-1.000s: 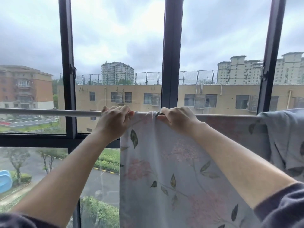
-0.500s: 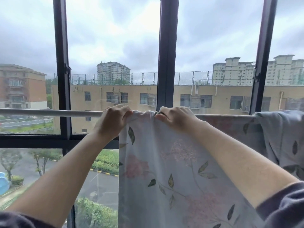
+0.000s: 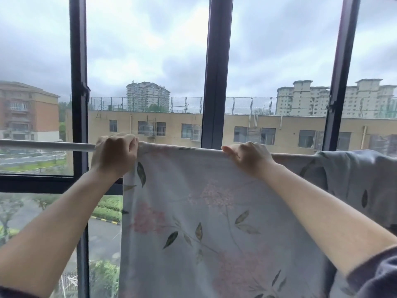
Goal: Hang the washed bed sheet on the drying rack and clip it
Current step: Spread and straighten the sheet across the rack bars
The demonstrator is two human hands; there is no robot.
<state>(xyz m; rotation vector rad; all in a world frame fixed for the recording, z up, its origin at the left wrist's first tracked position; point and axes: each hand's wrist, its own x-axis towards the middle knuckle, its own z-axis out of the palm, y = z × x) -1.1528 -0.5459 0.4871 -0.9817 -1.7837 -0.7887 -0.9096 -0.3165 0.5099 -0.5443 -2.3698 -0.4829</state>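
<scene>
A person's two bare arms reach up and forward to a pale rail [image 3: 47, 145] that runs level across a tall window [image 3: 217, 72]. A floral sheet [image 3: 204, 211], white with pink blooms and dark leaves, hangs over the rail and falls straight down out of the picture's bottom edge, so its lower end is cut off.

The left hand [image 3: 115, 153] is clenched over the rail at the sheet's left top corner; its fingers curl over the far side and are hidden, and it seems to pinch the cloth's edge, though the exact hold is hard to make out. The right hand [image 3: 249, 157] rests on the top fold further right, its grip closed on the sheet, thumb pointing left along the fold. Between the hands the top edge lies flat and smooth on the rail.

To the right the sheet bunches in grey folds [image 3: 361, 175] and runs off the frame. The rail under the cloth is hidden. Dark sleeves [image 3: 378, 276] show at the lower corners, mostly cut off. No clips can be seen.

Compared with half a second ago, the hands have spread apart: then they sat close together with gathered cloth between them, and now the right hand is well to the right and the gathers are pulled out. The left hand has kept its place at the corner.

Outside are tan and cream buildings under a grey sky.
</scene>
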